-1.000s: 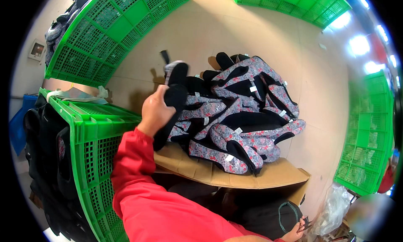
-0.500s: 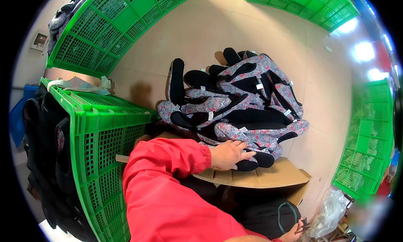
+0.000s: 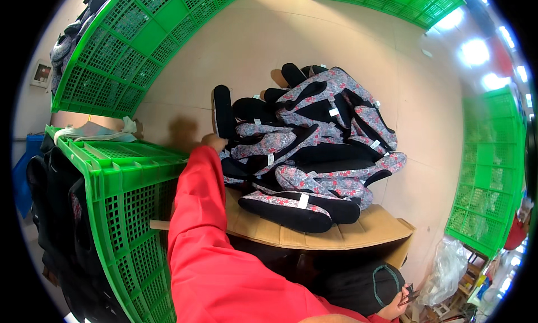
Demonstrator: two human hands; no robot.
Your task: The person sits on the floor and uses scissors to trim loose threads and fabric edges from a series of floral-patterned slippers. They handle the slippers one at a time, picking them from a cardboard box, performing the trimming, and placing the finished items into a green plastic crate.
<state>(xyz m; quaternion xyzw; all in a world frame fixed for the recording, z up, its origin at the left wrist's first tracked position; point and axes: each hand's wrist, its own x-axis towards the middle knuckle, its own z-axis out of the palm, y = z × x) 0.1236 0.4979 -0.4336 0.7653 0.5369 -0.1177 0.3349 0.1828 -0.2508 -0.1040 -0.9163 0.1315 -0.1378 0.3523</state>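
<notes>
A heap of floral grey-and-red fabric slippers (image 3: 330, 183) with black soles and small white tags lies on the table. At the heap's left edge is my left hand (image 3: 213, 141), at or against a slipper there; its fingers are mostly hidden. One slipper (image 3: 288, 211) rests sole toward me at the front of the heap, over the cardboard. Low on the right, my right hand (image 3: 394, 305) is closed around a small dark tool that looks like thread snips (image 3: 410, 294). Beside it lies black cloth with a teal edging loop (image 3: 386, 286).
A green mesh crate (image 3: 134, 211) stands close by my left arm, with black slippers (image 3: 61, 211) beyond it. Other green crates stand at far left (image 3: 134, 48), far right (image 3: 386, 3) and right (image 3: 485, 177). A cardboard flap (image 3: 330, 239) borders the table's near edge; a clear plastic bag (image 3: 445, 272) hangs at right.
My left hand has left the front slippers and moved left and away to the heap's left edge. The front slipper now shows its tag and sole. My right hand stays low with the tool.
</notes>
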